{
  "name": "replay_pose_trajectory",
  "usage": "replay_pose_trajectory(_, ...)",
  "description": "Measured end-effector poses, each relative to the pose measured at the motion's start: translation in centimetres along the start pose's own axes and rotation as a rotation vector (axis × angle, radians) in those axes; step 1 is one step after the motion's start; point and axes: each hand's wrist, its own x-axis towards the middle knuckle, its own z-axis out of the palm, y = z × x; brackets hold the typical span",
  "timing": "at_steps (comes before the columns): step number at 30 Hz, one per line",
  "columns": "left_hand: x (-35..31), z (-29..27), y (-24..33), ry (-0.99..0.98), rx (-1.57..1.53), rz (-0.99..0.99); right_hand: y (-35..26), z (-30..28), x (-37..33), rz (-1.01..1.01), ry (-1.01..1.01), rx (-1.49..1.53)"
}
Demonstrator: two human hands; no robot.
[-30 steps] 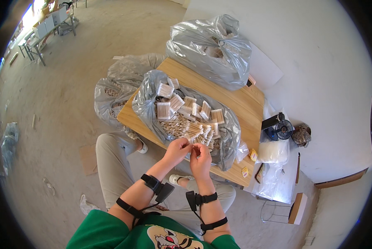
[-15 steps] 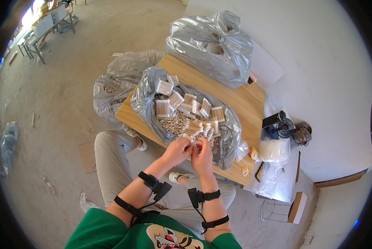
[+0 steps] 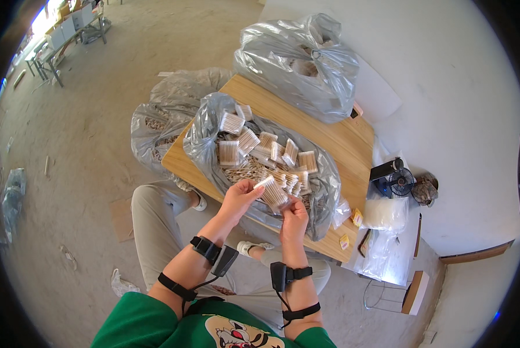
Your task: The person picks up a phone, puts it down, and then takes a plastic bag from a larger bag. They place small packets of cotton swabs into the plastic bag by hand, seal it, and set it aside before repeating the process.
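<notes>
Between my two hands is a clear packet of cotton swabs point(image 3: 273, 193), tilted above the near edge of an opened grey plastic bag point(image 3: 199, 134). My left hand point(image 3: 240, 199) pinches the packet's upper left end. At its lower right end, my right hand point(image 3: 295, 217) grips the clear wrapping. In the bag beyond my hands lie loose cotton swabs point(image 3: 245, 171), heaped and partly bundled. Several filled swab packets point(image 3: 233, 123) rest on top of them toward the far side.
The bag lies on a wooden table point(image 3: 341, 145). A bulging grey bag point(image 3: 295, 64) stands at its far end, and more bags point(image 3: 155, 124) sit on the floor at left. To the right are a small fan point(image 3: 400, 181), a stack of clear film bags point(image 3: 383, 212) and small yellow packets point(image 3: 345, 241).
My hands were close together over the swabs, hiding what they held. They have moved apart, and the swab packet now shows stretched between them.
</notes>
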Motion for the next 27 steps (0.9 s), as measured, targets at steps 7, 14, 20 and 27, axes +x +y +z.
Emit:
replay_pose_trajectory(7,0.3,0.0,0.9,0.033,0.787,0.489,-2.3,2.0,1.9,-0.274,-0.223,-0.595)
replay_pose_trajectory(14,1.1,0.1,0.8,0.074,0.581,0.505,-1.5,3.5,3.1,-0.121,-0.131,-0.278)
replay_pose_trajectory(20,1.8,1.0,1.7,0.284,0.557,0.576,-1.6,4.1,3.3,-0.257,-0.11,-0.208)
replay_pose_trajectory(27,2.8,0.9,0.0,0.409,0.333,0.485,0.0,4.9,1.6,0.171,-0.043,-0.003)
